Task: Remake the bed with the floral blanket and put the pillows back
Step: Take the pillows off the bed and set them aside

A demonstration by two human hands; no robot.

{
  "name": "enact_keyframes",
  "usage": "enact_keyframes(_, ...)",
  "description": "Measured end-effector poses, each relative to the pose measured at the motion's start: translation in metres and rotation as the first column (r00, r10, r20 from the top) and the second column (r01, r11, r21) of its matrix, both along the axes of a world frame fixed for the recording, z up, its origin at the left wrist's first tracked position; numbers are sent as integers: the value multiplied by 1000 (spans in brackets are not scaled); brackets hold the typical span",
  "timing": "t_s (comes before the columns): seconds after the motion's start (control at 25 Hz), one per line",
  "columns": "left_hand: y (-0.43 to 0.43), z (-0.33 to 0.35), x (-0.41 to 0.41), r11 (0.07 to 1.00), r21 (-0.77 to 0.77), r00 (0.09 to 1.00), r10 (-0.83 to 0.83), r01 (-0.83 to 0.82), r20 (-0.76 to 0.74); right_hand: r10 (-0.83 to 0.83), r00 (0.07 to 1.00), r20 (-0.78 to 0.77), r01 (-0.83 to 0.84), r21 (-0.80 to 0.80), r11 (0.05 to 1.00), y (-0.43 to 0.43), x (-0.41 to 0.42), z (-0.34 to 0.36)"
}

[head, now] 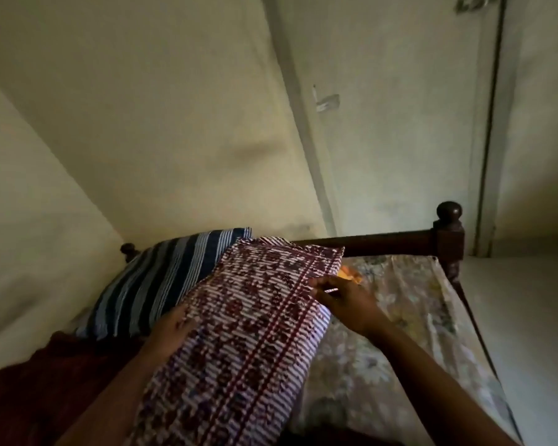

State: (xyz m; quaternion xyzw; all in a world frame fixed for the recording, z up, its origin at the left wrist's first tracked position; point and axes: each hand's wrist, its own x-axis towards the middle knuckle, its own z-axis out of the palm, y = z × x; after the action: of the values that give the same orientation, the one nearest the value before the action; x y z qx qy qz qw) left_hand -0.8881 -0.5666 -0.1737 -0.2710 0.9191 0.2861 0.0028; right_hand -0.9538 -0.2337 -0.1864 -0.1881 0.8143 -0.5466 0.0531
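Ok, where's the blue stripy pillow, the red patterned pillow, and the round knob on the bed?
Blue striped pillow (149,284): head view, middle of its striped top.
Maroon patterned pillow (255,333): head view, centre of its upper face.
Bedpost knob (449,213): head view, on the round ball atop the corner post.

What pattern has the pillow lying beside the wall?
The pillow has navy and white stripes; the head view shows it.

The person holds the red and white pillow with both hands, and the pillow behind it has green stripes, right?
Not quite. The striped pillow behind it is dark blue and white, not green; the head view shows this. The rest is right: the left hand and the right hand both hold the red and white pillow.
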Motion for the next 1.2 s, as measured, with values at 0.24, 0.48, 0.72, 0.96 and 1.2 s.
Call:
enact_keyframes(0.24, -74, -86, -100, 992, -1, 990, 125, -126, 66, 1, 1000, 5, -1, 105, 995, -98, -41, -14)
enact_keyframes(0.48, -74, -106, -140, 994, 71, 992, 91, -85, -83, 209, 977, 41, -213, 223, 951, -202, -124, 10)
enact_keyframes(0.72, -88, -133, -147, 995, -94, 957, 6, -35, -290, 6, 991, 136, -39, 242, 970, -309, -247, -7)
enact_keyframes(0.96, -92, -149, -154, 995, -20, 902, 79, -97, -424, -64, 917, 393, -68, 312, 948, -362, -305, -64)
enact_keyframes(1.2, -90, -167, -156, 990, -86, 856, 56, -116, -514, -174, 927, 333, 106, 213, 971, -368, -291, -81)
